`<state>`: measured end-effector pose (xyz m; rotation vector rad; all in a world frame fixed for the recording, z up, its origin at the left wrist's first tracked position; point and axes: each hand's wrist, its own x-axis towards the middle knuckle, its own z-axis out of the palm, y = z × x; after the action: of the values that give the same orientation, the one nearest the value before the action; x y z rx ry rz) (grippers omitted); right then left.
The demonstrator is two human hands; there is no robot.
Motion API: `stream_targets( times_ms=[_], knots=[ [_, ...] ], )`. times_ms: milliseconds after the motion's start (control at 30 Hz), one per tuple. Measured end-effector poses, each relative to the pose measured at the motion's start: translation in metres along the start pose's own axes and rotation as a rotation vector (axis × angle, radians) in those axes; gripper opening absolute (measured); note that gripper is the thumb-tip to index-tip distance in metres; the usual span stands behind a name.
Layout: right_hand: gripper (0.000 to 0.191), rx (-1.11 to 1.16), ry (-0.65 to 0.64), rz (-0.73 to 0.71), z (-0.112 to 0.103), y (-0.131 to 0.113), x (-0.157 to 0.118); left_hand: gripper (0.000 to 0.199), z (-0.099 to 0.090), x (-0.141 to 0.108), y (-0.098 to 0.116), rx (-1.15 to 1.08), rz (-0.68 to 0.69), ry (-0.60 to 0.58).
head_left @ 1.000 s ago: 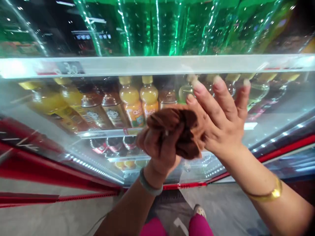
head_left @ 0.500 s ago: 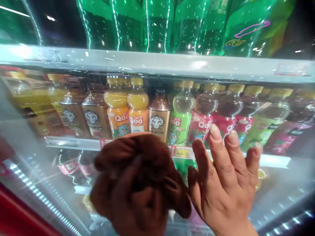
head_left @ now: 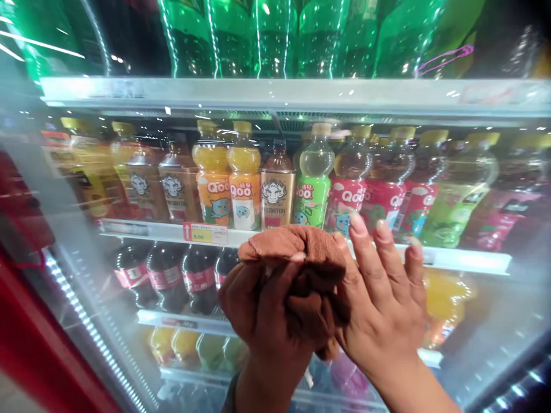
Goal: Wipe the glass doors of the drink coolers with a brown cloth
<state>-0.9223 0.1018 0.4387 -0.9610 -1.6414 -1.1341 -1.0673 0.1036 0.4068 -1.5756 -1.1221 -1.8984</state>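
A bunched brown cloth [head_left: 301, 246] is gripped in my left hand [head_left: 267, 321], low in the middle of the head view. The cloth's folds hide part of those fingers. Right beside it, my right hand [head_left: 383, 304] has its fingers stretched out and apart, back towards me; its thumb side meets the cloth and the thumb is hidden there. Both hands are raised in front of the glass [head_left: 99, 321] of a drinks fridge, which shows reflections. From this angle I cannot tell whether either one touches the glass.
Behind the glass, shelves [head_left: 465, 261] hold Qoo juice bottles [head_left: 312, 183], gold-labelled bottles [head_left: 278, 192] and dark cola bottles [head_left: 166, 275]. Large green bottles [head_left: 232, 40] stand above. A red frame edge [head_left: 38, 338] runs along the lower left. A price tag [head_left: 204, 234] hangs on the middle shelf.
My left hand has moved right and slightly up with the cloth, which now meets my right hand. My right hand has shifted a little left. The view has shifted slightly.
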Motion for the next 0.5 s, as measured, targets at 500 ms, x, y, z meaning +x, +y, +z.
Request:
stream_targets(
  times_ms=[500],
  knots=[
    [0.066,0.605,-0.065,-0.139,-0.048,0.000,-0.011,0.048,-0.036,0.008,0.063,-0.247,-0.395,-0.292]
  ],
)
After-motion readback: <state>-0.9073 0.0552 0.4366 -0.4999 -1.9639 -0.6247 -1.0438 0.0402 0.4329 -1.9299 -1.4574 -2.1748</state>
